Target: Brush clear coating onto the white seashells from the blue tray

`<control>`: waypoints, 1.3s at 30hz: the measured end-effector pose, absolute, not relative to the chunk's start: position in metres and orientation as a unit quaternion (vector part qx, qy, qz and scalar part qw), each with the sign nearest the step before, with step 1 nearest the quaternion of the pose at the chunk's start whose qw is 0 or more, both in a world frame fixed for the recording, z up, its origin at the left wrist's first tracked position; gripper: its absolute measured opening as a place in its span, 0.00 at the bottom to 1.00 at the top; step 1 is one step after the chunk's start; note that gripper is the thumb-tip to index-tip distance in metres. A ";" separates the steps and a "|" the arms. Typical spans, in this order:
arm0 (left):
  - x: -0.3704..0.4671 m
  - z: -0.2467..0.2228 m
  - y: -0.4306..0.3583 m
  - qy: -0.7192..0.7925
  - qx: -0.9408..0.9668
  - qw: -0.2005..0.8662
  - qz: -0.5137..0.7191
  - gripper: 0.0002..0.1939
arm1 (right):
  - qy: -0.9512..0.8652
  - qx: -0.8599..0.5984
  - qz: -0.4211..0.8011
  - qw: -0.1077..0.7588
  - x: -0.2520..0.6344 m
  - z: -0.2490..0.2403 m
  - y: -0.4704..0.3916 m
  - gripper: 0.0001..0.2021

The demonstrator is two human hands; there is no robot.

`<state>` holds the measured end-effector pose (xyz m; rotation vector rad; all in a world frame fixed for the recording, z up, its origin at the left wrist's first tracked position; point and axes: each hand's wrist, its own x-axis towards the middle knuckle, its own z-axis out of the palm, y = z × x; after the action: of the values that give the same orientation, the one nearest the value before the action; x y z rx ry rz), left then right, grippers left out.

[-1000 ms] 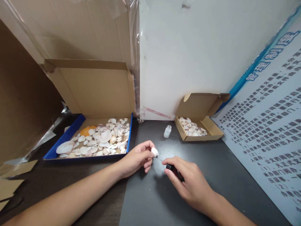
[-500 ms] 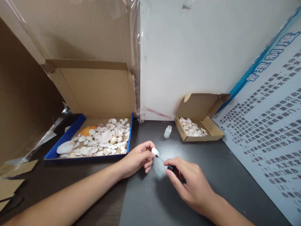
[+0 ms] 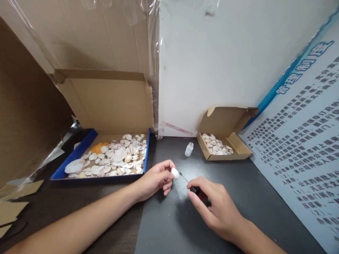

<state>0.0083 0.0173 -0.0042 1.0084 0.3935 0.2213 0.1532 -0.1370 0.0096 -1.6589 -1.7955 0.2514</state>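
Note:
A small white seashell is pinched between the thumb and fingers of my left hand. My right hand is closed around the black cap of a small brush. Its thin stem points up and left, and the dark tip sits just right of the shell, slightly apart from it. Beyond both hands, a small uncapped glass bottle with whitish contents stands on the dark table.
To the left, an open blue-edged box holds many seashells and something orange. A smaller open cardboard box with shells stands at the back right. A printed poster slopes along the right side; cardboard pieces lie at the far left.
The brush tip has moved off the shell, a little to the right, along with my right hand. My left hand keeps the shell in nearly the same place, its face turned slightly.

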 end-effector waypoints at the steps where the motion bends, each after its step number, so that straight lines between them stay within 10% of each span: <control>1: 0.008 -0.005 0.017 0.185 0.479 0.852 0.106 0.09 | -0.699 -0.625 0.103 0.332 0.153 0.010 -0.137 0.06; 39: 0.009 -0.001 0.018 0.207 0.472 0.850 0.105 0.08 | -0.696 -0.606 0.084 0.377 0.154 0.013 -0.140 0.06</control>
<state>0.0090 0.0179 -0.0013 0.9951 0.4355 0.2215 0.1539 -0.1397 0.0127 -1.5491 -1.7788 0.2157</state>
